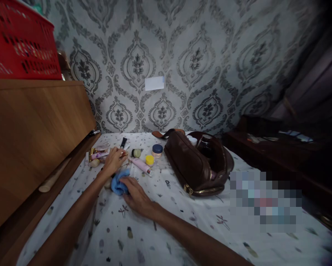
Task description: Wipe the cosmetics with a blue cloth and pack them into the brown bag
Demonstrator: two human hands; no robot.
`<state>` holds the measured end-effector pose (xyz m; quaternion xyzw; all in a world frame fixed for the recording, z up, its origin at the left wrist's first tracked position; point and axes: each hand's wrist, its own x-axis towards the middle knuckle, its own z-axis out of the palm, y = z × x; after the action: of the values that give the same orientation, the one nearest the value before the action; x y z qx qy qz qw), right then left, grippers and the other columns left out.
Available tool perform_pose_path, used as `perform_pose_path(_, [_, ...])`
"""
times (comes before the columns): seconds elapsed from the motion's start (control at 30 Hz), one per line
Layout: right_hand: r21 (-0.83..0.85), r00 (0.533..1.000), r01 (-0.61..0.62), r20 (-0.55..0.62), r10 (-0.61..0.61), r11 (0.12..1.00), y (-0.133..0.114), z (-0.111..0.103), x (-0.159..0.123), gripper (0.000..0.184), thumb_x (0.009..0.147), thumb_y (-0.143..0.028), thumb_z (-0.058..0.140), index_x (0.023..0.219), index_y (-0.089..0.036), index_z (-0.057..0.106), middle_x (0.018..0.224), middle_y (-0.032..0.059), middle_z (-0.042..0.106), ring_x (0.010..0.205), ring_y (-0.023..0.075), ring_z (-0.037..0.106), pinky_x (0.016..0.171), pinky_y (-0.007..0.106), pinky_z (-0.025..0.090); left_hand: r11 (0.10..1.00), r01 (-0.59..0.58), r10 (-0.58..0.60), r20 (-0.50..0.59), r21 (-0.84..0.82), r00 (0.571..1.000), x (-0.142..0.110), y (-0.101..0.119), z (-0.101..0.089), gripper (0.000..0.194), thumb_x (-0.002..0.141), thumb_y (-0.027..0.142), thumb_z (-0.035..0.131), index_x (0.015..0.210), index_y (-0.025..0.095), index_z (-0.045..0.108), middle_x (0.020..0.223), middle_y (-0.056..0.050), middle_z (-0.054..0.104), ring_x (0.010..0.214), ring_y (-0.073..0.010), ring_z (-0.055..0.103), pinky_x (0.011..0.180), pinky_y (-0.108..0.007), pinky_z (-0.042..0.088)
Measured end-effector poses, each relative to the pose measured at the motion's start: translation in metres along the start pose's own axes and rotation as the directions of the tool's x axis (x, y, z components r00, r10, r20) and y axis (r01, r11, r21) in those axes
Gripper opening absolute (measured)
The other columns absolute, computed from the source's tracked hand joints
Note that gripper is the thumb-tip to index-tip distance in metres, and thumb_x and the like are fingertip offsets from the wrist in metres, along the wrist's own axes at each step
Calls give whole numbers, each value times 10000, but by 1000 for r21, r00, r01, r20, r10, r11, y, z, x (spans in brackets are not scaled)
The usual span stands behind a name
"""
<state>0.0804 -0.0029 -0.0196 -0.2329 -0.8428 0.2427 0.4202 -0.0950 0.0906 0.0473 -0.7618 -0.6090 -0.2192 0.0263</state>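
Observation:
My right hand (138, 195) is closed on a bunched blue cloth (120, 183), low over the printed sheet (143, 236). Just beyond it, my left hand (115, 160) reaches into a group of cosmetics, fingers curled around a small item too hidden to name. A pink tube (141, 166) lies to the right of that hand. Past it stand a yellow-lidded jar (149, 160), a jar with a dark blue lid (157, 150) and a small greenish jar (136, 153). A black-capped tube (123, 142) lies behind the left hand, and several small cosmetics, including a purple-white tube (99, 155), lie left of it.
An opened brown leather bag (188, 159) with items inside stands right of the cosmetics. A wooden cabinet (38, 140) borders the left side, with a red plastic basket (21, 40) on top. Patterned wallpaper (193, 62) rises behind. A pixelated patch covers something at right.

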Motion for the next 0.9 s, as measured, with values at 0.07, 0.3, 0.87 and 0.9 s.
perform_pose_path(0.07, [4, 1000, -19, -19, 19, 1000, 0, -11, -8, 494, 801, -87, 528, 1287, -173, 534, 1259, 133, 589, 1207, 244, 517, 1063, 429, 427, 999, -19, 19, 13, -39, 1000, -7, 5, -3, 291, 946, 411, 469, 1082, 211, 631, 1002, -64, 634, 990, -232, 585, 905, -355, 458])
perform_pose_path(0.3, [114, 924, -327, -169, 343, 938, 12, -37, -23, 351, 817, -171, 523, 1157, -181, 612, 1095, 97, 665, 939, 211, 635, 825, 369, 534, 999, -1, 4, 84, -39, 996, -36, 22, -2, 292, 964, 358, 413, 1052, 199, 641, 1099, -90, 666, 1077, -245, 592, 919, -347, 460])
perform_pose_path(0.87, [372, 837, -458, -126, 533, 807, 24, -43, -34, 680, 752, -375, 689, 1359, -187, 446, 1203, 100, 609, 733, 140, 603, 679, 304, 538, 856, -75, 59, -48, -512, 997, -80, 59, -26, 316, 949, 340, 443, 1182, 195, 599, 1103, -74, 647, 1017, -215, 617, 825, -311, 515])
perform_pose_path(0.9, [359, 850, -446, -117, 514, 820, 22, -43, -34, 695, 736, -339, 706, 1362, -186, 445, 1181, 94, 617, 762, 150, 612, 706, 312, 541, 867, -78, 59, -54, -493, 997, -86, 57, -26, 329, 952, 359, 445, 1195, 195, 595, 1137, -83, 642, 1060, -223, 605, 863, -325, 511])
